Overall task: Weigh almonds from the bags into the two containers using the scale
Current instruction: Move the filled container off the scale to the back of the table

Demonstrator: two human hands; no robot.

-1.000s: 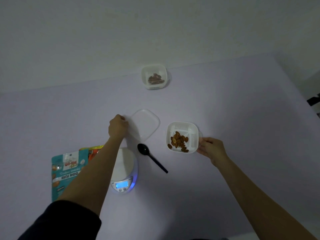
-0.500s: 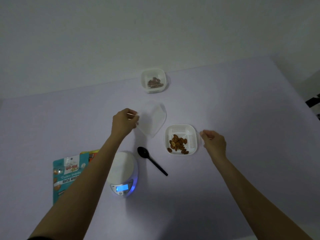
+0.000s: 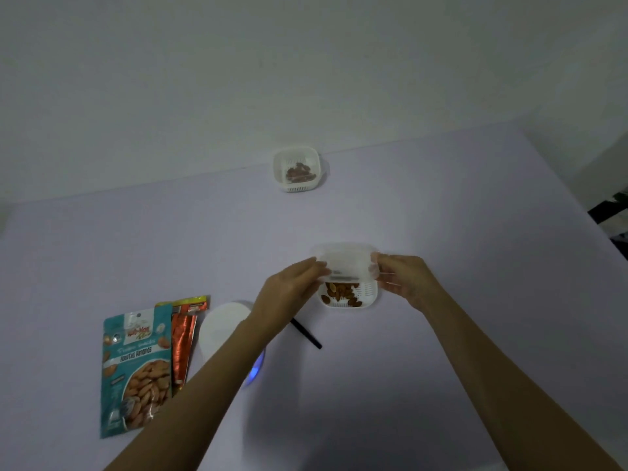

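Observation:
Both hands hold a clear plastic lid point(image 3: 345, 261) tilted over the near white container point(image 3: 368, 295), which has almonds point(image 3: 339, 292) in it. My left hand point(image 3: 289, 292) pinches the lid's left edge and my right hand point(image 3: 406, 278) pinches its right edge. A second white container point(image 3: 297, 168) with almonds stands uncovered at the far edge of the table. The white scale point(image 3: 222, 329) sits under my left forearm, its blue display mostly hidden. Two almond bags, teal point(image 3: 137, 370) and orange point(image 3: 185, 338), lie flat to the scale's left.
A black spoon point(image 3: 307, 334) lies between the scale and the near container, its bowl hidden behind my left hand. The lilac table point(image 3: 475, 249) meets a pale wall at the back. Dark objects point(image 3: 611, 212) show past the table's right edge.
My left hand carried the lid rightward from beside the spoon to over the near container. My right hand rose from beside the container and took the lid's right edge.

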